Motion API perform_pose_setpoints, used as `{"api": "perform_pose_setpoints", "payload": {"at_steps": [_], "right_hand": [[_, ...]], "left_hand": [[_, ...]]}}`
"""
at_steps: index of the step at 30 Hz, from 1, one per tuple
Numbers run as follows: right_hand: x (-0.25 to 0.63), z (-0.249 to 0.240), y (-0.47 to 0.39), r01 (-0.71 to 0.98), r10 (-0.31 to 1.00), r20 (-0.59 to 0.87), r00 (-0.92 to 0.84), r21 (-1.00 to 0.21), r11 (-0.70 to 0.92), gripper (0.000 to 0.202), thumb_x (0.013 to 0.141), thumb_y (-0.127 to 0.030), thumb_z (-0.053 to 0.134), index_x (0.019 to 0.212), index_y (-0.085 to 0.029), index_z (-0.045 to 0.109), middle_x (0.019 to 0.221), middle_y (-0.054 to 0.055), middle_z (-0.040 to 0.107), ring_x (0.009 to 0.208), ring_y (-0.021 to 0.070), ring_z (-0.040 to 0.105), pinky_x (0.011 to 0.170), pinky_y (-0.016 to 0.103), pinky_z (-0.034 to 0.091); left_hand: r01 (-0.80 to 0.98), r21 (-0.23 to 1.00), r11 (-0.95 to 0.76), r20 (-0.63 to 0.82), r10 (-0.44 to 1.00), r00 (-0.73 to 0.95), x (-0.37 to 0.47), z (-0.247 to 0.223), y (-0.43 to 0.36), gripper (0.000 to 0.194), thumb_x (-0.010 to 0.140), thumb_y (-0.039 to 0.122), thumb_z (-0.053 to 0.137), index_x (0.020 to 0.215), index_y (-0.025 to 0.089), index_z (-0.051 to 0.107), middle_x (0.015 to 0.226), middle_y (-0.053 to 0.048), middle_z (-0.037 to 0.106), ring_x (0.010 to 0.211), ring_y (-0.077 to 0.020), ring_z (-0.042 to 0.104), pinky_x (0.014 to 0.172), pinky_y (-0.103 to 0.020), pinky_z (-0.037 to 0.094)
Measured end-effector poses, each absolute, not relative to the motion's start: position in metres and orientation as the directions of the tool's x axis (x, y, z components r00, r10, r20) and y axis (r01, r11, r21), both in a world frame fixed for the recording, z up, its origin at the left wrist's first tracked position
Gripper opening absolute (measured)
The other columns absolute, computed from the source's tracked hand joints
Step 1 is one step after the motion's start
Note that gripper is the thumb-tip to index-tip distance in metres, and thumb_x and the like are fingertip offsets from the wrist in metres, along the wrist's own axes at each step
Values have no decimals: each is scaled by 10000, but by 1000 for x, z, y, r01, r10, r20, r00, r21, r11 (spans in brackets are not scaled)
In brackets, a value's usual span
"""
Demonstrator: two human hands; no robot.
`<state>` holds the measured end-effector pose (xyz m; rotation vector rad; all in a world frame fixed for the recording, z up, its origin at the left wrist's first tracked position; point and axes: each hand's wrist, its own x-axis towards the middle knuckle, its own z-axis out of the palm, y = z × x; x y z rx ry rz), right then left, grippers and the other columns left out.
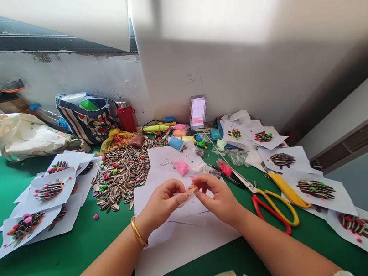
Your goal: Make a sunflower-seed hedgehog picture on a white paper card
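Above white paper sheets (183,249) in the middle of the table, my left hand (166,203) and my right hand (217,197) meet. Both hands pinch a small orange-brown lump (192,189), with some clear wrapping on the left hand's side. Just beyond them, a pink clay piece (182,167) rests on a sheet that bears a faint drawing. A red clay packet (224,167) is to the right of the sheet, near a dark pen. To the left of the paper lies a heap of striped sunflower seeds (120,175) mixed with small coloured balls.
Scissors (265,197) and a yellow cutter (288,190) are right of my right hand. Sheets with seed-covered figures lie at left (48,189) and right (316,187). Bags (87,120), a red flask (126,117) and clay packets (176,143) stand along the wall.
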<state>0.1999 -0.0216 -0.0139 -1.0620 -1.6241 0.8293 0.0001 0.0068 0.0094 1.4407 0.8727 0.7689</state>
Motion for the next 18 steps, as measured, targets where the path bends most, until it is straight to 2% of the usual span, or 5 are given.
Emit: {"api": "perform_pose_setpoints", "payload": {"at_steps": [5,11,18], "right_hand": [[209,-5,-20,358,826,525,-207,-745,563,170,933,-248,540,1055,-260,658,1025,61,699,943,212,636,833,380,528],[210,-5,-18,435,789,541,-291,-659,613,157,934,-241,573,1053,-265,672,960,41,727,892,202,667,805,353,529],[208,-8,-18,514,740,569,-359,-542,665,236,932,-186,535,1122,-267,649,1020,42,738,925,201,684,809,342,523]], "left_hand": [[158,982,-101,21,898,440,-2,8,10,305,813,480,656,810,178,610,745,2,571,659,-124,486,585,-236,406],[130,988,-88,24,903,428,-3,2,12,337,840,513,615,814,178,590,692,20,523,593,-103,429,532,-224,361],[45,999,4,-26,872,489,1,0,9,318,858,495,606,839,182,557,667,49,451,564,-84,371,519,-218,319]]}}
